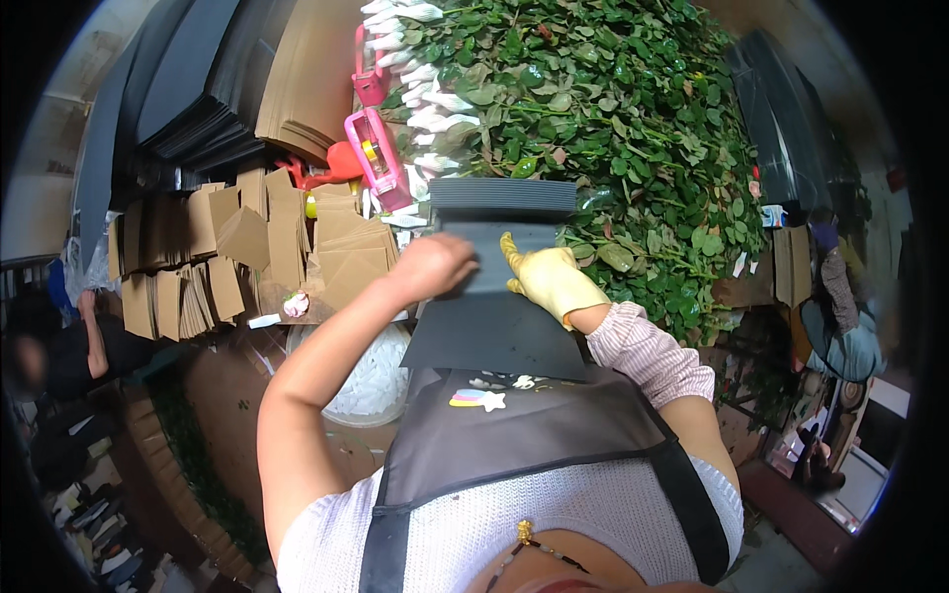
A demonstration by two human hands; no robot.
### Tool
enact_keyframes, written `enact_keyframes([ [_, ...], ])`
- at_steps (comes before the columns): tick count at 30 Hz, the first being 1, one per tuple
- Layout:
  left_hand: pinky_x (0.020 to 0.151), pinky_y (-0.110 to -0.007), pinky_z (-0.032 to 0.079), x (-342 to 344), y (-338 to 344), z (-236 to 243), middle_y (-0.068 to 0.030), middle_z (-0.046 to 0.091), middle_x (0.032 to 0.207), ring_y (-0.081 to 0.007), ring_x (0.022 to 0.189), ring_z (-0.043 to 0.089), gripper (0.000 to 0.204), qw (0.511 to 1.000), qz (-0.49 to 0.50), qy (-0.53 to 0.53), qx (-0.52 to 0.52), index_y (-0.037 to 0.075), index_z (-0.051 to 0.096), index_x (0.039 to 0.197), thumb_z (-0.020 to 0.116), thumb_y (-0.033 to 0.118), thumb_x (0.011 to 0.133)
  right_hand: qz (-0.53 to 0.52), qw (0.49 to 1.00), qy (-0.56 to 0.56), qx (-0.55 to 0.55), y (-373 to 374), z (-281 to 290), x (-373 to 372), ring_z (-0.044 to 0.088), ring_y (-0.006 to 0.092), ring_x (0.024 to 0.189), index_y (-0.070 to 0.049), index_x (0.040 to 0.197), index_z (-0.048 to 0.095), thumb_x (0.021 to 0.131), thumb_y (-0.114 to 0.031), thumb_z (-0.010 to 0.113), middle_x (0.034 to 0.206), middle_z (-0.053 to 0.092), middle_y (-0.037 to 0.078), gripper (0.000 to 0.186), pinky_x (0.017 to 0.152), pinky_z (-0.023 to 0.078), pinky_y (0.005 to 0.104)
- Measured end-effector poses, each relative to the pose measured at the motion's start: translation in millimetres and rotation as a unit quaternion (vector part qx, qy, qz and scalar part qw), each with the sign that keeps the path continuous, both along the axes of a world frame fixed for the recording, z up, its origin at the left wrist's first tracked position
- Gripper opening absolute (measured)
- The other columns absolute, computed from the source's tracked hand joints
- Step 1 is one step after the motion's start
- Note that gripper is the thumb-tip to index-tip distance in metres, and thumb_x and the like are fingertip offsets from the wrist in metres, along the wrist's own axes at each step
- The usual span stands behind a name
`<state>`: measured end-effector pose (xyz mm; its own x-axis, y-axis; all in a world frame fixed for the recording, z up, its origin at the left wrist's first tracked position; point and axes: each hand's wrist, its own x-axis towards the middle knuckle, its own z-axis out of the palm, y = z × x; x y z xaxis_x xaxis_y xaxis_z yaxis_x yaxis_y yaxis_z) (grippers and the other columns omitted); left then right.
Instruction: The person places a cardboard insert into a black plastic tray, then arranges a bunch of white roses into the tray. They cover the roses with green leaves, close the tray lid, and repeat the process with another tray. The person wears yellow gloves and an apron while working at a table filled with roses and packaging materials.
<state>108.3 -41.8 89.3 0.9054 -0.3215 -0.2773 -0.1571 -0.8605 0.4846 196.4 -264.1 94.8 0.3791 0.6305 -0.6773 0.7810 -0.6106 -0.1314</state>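
Head view: the dark sheet (pixel 494 334) lies centrally before the body, its near end over the apron (pixel 524 435). Good handling here likely means steadying the sheet with light, even pressure, unskewed and clear of the leaves (pixel 643 148) to its right. The gloved right hand (pixel 556 283) angles in over its right side, forefinger and thumb parted. The left hand (pixel 440 265), blurred, curls at its left edge; I cannot tell whether it grips.

You wear a white knit top (pixel 573 504), a dark apron (pixel 534 440) with a star print (pixel 493 400), and a beaded necklace (pixel 524 534). A yellow glove (pixel 549 282) covers your right hand (pixel 559 287), with a striped sleeve (pixel 647 356) above it.
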Motion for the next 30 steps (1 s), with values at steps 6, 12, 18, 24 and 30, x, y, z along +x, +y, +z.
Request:
enact_keyframes([
  [6, 0.123, -0.052, 0.021, -1, -15, -67, -0.0201, 0.026, 0.165, -0.0365, 0.151, 0.028, 0.082, 0.974, -0.094, -0.204, 0.01, 0.022, 0.03, 0.161, 0.05, 0.066, 0.094, 0.011, 0.992, 0.052, 0.117, -11, 39, 14, 0.069, 0.0373, 0.103, -0.003, 0.147, 0.049, 0.099, -0.048, 0.057, 0.112, 0.072, 0.019, 0.066, 0.09, 0.054, 0.0462],
  [12, 0.124, -0.052, 0.02, -3, -16, -65, -0.0184, 0.025, 0.166, -0.0349, 0.152, 0.028, 0.081, 0.975, -0.094, -0.198, 0.031, 0.029, 0.032, 0.161, 0.057, 0.055, 0.089, 0.134, 0.959, 0.078, 0.238, 14, 64, -35, 0.069, 0.0371, 0.1, -0.004, 0.117, 0.07, 0.085, -0.043, 0.074, 0.104, 0.071, 0.019, 0.051, 0.088, 0.054, 0.0472],
  [18, 0.125, -0.05, 0.018, -9, -17, -90, -0.0122, 0.021, 0.169, -0.0313, 0.152, 0.028, 0.072, 0.971, -0.07, -0.225, 0.037, 0.033, 0.031, 0.16, 0.055, 0.04, 0.093, 0.137, 0.952, 0.07, 0.263, 56, 51, -46, 0.071, 0.0379, 0.091, -0.009, 0.108, 0.074, 0.086, -0.031, 0.074, 0.095, 0.072, 0.018, 0.031, 0.081, 0.057, 0.0479],
  [24, 0.121, -0.056, 0.026, -2, -27, -108, -0.0179, 0.031, 0.164, -0.0341, 0.149, 0.035, 0.058, 0.963, -0.043, -0.263, -0.037, 0.026, 0.041, 0.155, 0.041, 0.044, 0.1, 0.382, 0.841, 0.12, 0.364, 227, 16, -68, 0.071, 0.0374, 0.085, -0.01, 0.119, 0.067, 0.096, -0.026, 0.056, 0.098, 0.072, 0.016, 0.03, 0.07, 0.056, 0.0501],
  [30, 0.125, -0.05, 0.021, 6, -24, -102, -0.016, 0.028, 0.165, -0.0318, 0.15, 0.032, 0.064, 0.972, -0.067, -0.223, 0.007, 0.025, 0.034, 0.157, 0.047, 0.047, 0.099, 0.375, 0.824, -0.113, 0.41, 278, -69, -101, 0.072, 0.0276, 0.073, -0.011, 0.088, 0.069, 0.089, -0.018, 0.058, 0.079, 0.072, 0.009, 0.013, 0.056, 0.055, 0.0443],
])
